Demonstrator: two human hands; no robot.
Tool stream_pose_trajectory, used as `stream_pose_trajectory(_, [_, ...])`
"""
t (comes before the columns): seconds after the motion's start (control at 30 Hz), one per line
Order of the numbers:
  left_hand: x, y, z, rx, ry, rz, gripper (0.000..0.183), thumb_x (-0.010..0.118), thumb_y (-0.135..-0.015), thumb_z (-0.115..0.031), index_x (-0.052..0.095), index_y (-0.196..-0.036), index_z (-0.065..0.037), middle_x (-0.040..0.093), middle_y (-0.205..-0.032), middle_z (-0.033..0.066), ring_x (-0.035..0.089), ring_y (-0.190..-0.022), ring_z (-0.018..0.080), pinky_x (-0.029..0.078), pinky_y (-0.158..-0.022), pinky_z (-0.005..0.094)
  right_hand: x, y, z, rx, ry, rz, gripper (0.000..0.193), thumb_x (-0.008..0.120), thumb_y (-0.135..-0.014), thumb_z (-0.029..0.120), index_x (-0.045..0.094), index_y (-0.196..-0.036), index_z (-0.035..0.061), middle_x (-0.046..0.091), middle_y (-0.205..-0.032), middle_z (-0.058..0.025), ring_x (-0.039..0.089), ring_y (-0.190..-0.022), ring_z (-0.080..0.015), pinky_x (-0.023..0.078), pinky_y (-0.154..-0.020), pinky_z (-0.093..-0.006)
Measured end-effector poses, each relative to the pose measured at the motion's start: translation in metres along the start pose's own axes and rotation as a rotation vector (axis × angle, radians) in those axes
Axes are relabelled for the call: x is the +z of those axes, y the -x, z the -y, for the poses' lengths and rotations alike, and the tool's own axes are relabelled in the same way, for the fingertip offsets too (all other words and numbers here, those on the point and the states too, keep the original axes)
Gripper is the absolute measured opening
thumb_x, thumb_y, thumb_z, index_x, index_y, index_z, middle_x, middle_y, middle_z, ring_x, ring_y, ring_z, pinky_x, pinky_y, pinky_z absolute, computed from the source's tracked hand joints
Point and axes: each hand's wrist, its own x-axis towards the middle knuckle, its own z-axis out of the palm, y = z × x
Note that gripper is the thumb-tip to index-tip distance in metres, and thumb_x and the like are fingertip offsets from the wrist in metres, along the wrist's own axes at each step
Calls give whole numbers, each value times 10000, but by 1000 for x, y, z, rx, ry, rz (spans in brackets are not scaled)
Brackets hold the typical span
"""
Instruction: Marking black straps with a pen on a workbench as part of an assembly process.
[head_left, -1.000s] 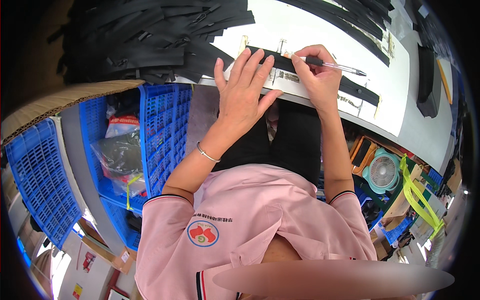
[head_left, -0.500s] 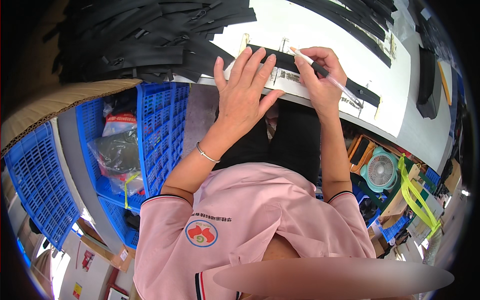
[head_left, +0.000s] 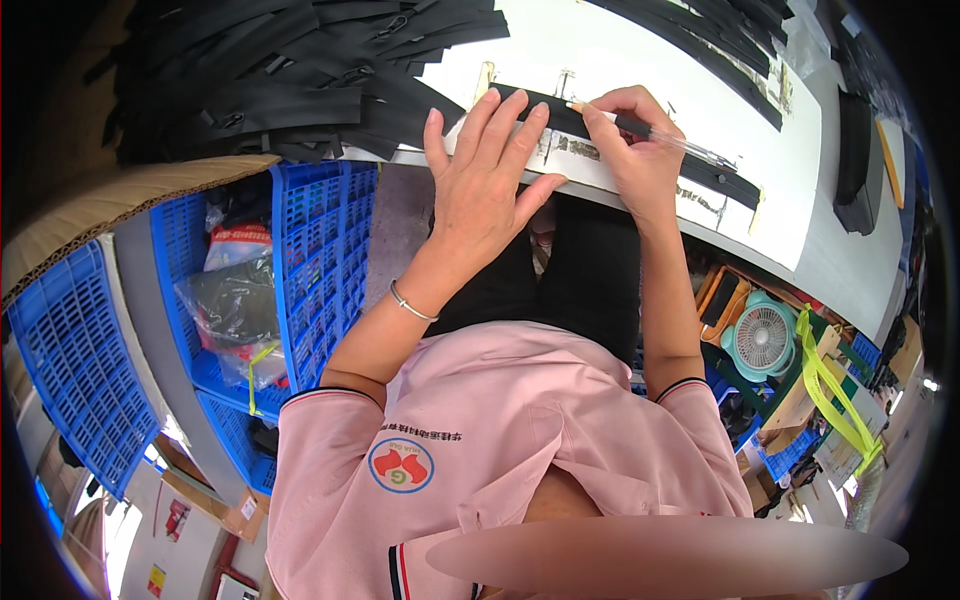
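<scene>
the white-topped bench (head_left: 795, 190) has a tangled heap of black fabric-looking strips (head_left: 270, 90) at its left end, reaching the near edge. left hand (head_left: 477, 190) is spread flat, fingertips on the left end of one long flat black strip (head_left: 567, 119) that lies along the near edge. right hand (head_left: 645, 155), apart from the left, pinches a slim pen with black, white and clear sections (head_left: 632, 125), pale tip right by the strip's far side; can't tell if it's touching. imo press the strip flat and straight, line it up with the small dark marks (head_left: 565, 80) on the bench top, and use short light strokes so the strip doesn't creep.
</scene>
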Motion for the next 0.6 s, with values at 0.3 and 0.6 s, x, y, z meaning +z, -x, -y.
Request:
stream_pose_trajectory(0.3, [3, 3, 1, -7, 22, -26, 650, 763, -863, -398, 581, -1421, -121, 528, -1464, 65, 446, -1397, 267, 156, -1167, 618, 4, 1, -4, 25, 28, 16, 105, 762, -896, 125, 694, -905, 45, 660, -734, 28, 565, -650, -24, 441, -588, -197])
stream_pose_trajectory(0.6, [4, 2, 1, -27, -22, 10, 667, 754, -877, -455, 576, -1448, -161, 531, -1472, 35, 420, -1429, 247, 89, -1203, 551, 5, 1, -5, 12, 56, 30, 117, 767, -899, 141, 696, -921, 50, 675, -725, 14, 598, -654, -39, 463, -593, -204])
